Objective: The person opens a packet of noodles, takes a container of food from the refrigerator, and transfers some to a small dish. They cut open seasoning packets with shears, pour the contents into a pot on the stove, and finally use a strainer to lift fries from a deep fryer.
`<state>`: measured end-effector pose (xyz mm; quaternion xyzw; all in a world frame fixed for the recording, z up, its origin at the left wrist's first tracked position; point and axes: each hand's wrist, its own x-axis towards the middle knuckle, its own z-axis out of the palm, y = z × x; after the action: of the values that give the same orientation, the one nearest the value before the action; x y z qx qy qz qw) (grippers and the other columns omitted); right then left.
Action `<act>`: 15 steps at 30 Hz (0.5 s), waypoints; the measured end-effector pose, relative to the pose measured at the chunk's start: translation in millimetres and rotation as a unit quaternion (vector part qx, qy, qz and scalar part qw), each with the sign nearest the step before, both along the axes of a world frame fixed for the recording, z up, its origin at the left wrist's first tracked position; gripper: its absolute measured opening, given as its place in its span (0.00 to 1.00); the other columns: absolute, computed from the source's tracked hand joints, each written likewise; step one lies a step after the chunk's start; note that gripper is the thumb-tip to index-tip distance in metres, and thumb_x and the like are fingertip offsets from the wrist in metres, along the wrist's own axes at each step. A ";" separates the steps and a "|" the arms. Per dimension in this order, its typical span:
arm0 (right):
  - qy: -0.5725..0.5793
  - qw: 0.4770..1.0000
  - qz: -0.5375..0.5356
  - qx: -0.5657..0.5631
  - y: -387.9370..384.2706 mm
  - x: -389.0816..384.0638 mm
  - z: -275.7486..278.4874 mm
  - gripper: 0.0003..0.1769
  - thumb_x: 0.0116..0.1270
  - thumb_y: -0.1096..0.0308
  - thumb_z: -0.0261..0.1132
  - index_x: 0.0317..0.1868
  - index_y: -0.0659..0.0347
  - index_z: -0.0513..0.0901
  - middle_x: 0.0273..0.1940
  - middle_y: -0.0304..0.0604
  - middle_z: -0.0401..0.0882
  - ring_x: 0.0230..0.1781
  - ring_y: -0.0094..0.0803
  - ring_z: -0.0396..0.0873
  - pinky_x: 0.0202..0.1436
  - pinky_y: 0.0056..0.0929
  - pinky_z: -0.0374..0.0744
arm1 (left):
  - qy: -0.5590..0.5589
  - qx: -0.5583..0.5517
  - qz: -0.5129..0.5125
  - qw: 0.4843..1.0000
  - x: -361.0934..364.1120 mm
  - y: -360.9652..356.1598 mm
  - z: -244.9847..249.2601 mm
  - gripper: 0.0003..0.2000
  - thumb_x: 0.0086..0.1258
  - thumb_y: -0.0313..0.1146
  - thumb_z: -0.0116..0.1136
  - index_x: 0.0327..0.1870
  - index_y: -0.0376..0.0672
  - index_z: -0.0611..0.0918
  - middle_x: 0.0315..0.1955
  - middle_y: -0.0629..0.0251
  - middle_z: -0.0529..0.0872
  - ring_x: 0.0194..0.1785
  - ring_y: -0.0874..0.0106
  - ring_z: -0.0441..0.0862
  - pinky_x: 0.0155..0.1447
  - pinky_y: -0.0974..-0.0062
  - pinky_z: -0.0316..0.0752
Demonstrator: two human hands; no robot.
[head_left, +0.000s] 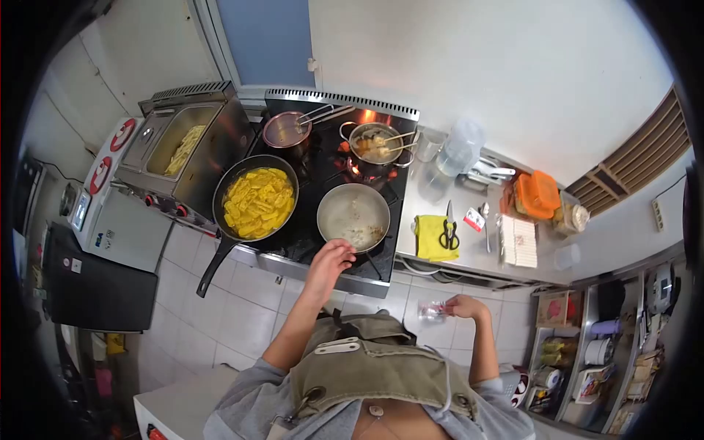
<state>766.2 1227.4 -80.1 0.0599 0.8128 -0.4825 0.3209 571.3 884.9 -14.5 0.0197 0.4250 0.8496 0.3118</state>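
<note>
My left hand [334, 262] is at the near rim of a pan [353, 213] that holds pale liquid with small bits in it; its fingers are bent together, and what they hold, if anything, is hidden. Out to the right, over the floor, my right hand [463, 306] pinches a small clear plastic packet [433, 311]. A black frying pan [258, 202] full of yellow pieces stands on the left of the stove, its handle towards me. Behind the pale pan, a small pot [372, 147] with skewers or chopsticks sits over a glowing burner.
A lidded pot [287, 130] with tongs on top is at the back left. Beside the stove lie a yellow cloth [431, 238], black scissors [449, 233], a spoon [485, 220] and orange containers [537, 194]. A fryer [183, 147] stands left. Shelves [587, 352] are at right.
</note>
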 end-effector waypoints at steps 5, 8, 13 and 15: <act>-0.045 0.983 -0.117 -0.131 -5.9 -16.8 6.0 0.09 0.60 0.67 0.60 0.24 0.61 0.80 0.23 0.34 0.75 0.26 0.21 0.71 0.32 0.23 0.70 | 0.058 -0.067 -0.103 0.991 13.8 27.9 2.2 0.09 0.68 0.32 0.45 0.44 0.41 0.75 0.42 0.67 0.78 0.45 0.78 0.74 0.50 0.80 0.67; -0.033 0.993 -0.050 -0.106 -16.2 -30.6 20.9 0.10 0.62 0.66 0.60 0.25 0.61 0.79 0.23 0.34 0.75 0.28 0.20 0.72 0.33 0.23 0.69 | 0.096 -0.105 -0.131 0.981 25.8 46.4 -3.6 0.09 0.69 0.32 0.45 0.45 0.41 0.76 0.44 0.69 0.78 0.48 0.79 0.73 0.51 0.81 0.66; -0.056 0.966 0.142 0.209 0.8 -32.4 -32.6 0.20 0.54 0.51 0.61 0.36 0.60 0.82 0.32 0.45 0.82 0.36 0.30 0.80 0.38 0.32 0.75 | 0.130 -0.130 -0.168 0.968 38.3 67.5 -22.0 0.10 0.69 0.32 0.46 0.47 0.42 0.76 0.45 0.72 0.77 0.51 0.80 0.71 0.55 0.80 0.64; -0.028 0.974 0.130 0.182 5.2 -33.9 -13.7 0.15 0.55 0.57 0.58 0.35 0.58 0.81 0.26 0.43 0.80 0.29 0.28 0.77 0.35 0.29 0.73 | 0.153 -0.158 -0.192 0.956 32.1 80.5 -31.5 0.11 0.68 0.31 0.48 0.50 0.41 0.75 0.45 0.71 0.77 0.53 0.79 0.69 0.58 0.78 0.62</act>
<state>732.3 1232.6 -93.7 0.0244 0.8787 -0.2784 0.3869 603.4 965.4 -46.0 0.1809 0.5845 0.6824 0.3999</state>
